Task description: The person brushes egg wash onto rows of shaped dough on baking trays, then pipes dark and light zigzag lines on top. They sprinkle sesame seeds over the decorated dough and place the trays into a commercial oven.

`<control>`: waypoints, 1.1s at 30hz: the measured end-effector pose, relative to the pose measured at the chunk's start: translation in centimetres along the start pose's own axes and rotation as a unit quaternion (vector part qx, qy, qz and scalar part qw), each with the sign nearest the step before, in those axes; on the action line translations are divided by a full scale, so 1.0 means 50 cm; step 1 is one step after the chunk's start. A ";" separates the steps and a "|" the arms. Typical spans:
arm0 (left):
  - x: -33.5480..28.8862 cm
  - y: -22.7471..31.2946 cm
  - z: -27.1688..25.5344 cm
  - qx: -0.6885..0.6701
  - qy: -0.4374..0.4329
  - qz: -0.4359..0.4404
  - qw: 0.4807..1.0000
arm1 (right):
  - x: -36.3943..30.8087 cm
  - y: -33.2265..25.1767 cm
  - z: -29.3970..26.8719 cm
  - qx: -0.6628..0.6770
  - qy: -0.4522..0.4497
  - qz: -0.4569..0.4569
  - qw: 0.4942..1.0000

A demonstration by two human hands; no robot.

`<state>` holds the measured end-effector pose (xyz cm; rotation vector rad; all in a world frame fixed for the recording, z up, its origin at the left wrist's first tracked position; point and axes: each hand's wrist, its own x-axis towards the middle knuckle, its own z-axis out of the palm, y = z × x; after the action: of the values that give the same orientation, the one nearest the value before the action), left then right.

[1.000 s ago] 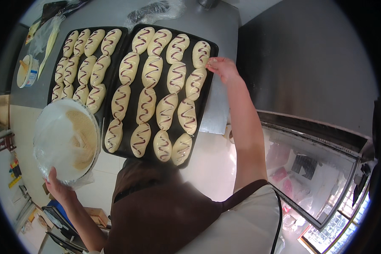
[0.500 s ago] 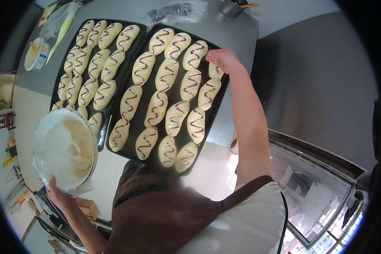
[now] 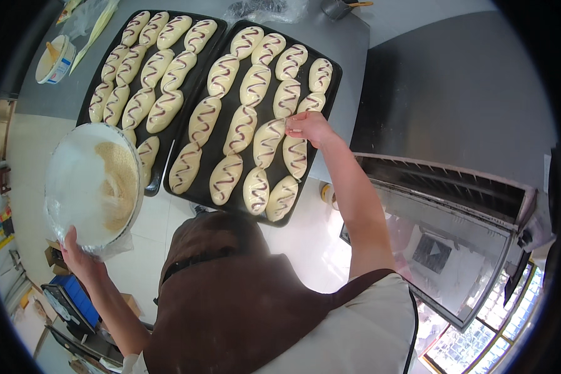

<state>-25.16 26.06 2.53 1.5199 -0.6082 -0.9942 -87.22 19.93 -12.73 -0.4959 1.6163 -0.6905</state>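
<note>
My left hand grips the lower edge of a round white bowl with clear plastic in it. Fine tan crumbs lie along the bowl's right side. Over the right dark baking tray, my right hand hovers with its fingertips pinched together; what they hold, if anything, is too small to make out. It hides part of a bun in the rightmost row. Rows of pale oval dough buns fill this tray, each with white and dark-red zigzag lines.
Left of it lies a second dark tray of similar buns, partly behind the bowl. A white tub stands on the grey table, beside a piping bag. Plastic wrap and a metal pot sit at the back.
My right hand has come from the tray's far right corner nearer to me, along the rightmost buns. The trays sit higher in the picture. My left hand still holds the bowl.
</note>
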 end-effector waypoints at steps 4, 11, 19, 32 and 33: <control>0.032 -0.010 -0.049 -0.043 -0.040 -0.003 0.998 | -0.079 0.040 0.049 0.007 -0.003 0.003 1.000; 0.051 -0.015 -0.128 -0.025 -0.027 -0.026 0.999 | -0.232 0.194 0.157 0.002 -0.018 0.043 0.999; 0.068 -0.029 -0.207 -0.050 -0.061 -0.004 0.997 | -0.246 0.181 0.292 0.046 -0.034 -0.014 0.998; 0.076 -0.021 -0.174 -0.007 -0.021 0.005 1.000 | -0.065 0.024 0.256 0.047 0.090 -0.065 0.993; 0.079 -0.017 -0.166 -0.010 -0.016 0.008 1.000 | -0.047 0.012 0.243 0.055 0.081 -0.054 0.994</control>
<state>-16.23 27.36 0.51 1.4819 -0.6304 -1.0109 -74.85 20.02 -12.33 -0.4585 1.7022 -0.9152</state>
